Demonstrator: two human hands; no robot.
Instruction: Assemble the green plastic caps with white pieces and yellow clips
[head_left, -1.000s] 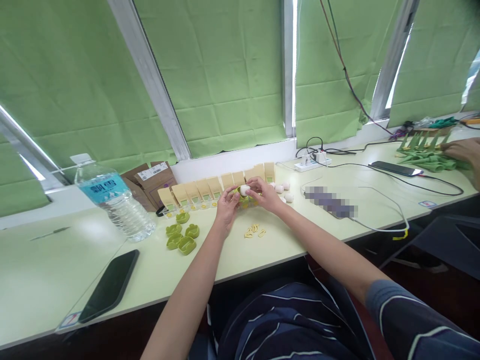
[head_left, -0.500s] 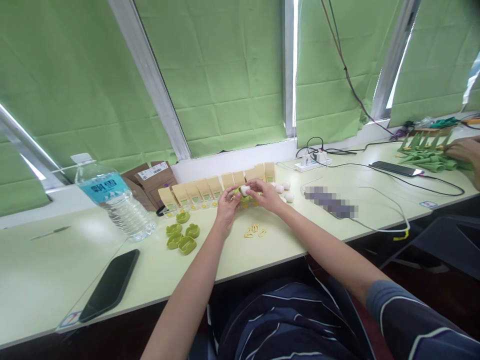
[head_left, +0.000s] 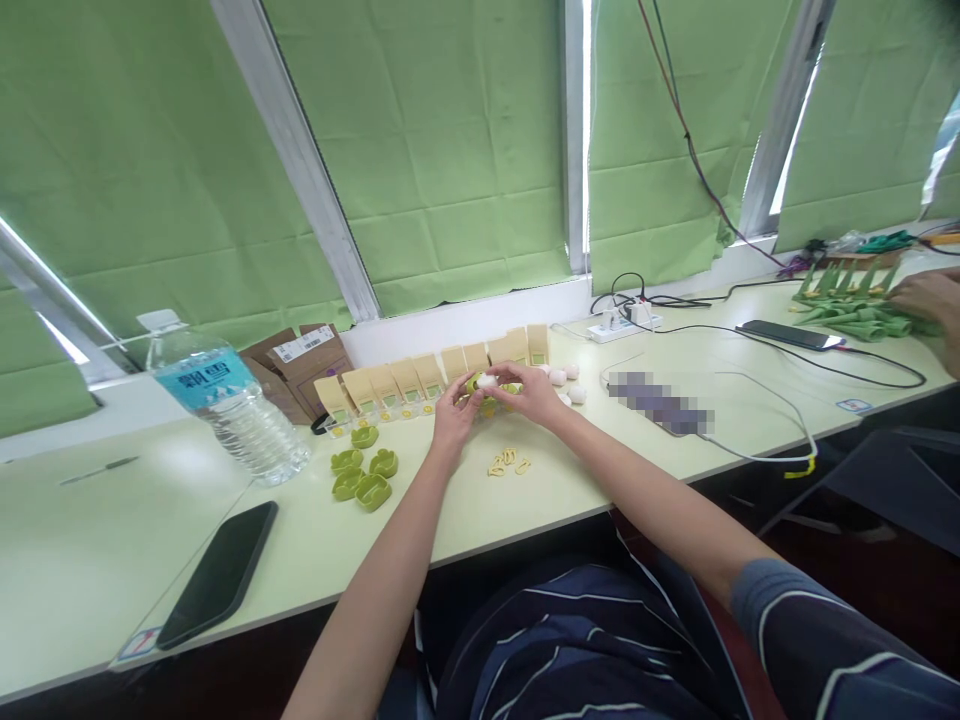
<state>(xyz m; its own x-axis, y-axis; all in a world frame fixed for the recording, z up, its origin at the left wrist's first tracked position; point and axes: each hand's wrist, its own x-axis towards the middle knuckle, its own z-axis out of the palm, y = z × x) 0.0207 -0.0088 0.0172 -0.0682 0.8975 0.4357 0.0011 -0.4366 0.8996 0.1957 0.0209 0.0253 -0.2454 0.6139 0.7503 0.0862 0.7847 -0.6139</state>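
Over the table's middle, my left hand (head_left: 452,412) pinches a small green cup-like piece (head_left: 472,384). My right hand (head_left: 534,394) has its fingers closed on a white rounded piece (head_left: 487,382), which meets the green one between both hands. Fingers partly cover the two pieces. Left of my hands lie several loose green cup-like pieces (head_left: 373,491). Several thin yellow rings (head_left: 504,462) rest just below my hands. More white rounded pieces (head_left: 577,395) sit right of my right hand. Behind stands a row of clear boxes with beige flaps (head_left: 384,384).
A large water bottle (head_left: 225,395) and a cardboard box (head_left: 311,370) stand at the left. A dark phone (head_left: 219,575) lies near the front edge. On the right are a power strip (head_left: 624,324), cables, another phone (head_left: 791,335), green items (head_left: 855,305) and another person's hand (head_left: 930,303).
The white piece has shifted slightly left and down, closer against the green piece. My right hand's fingers have moved a little with it.
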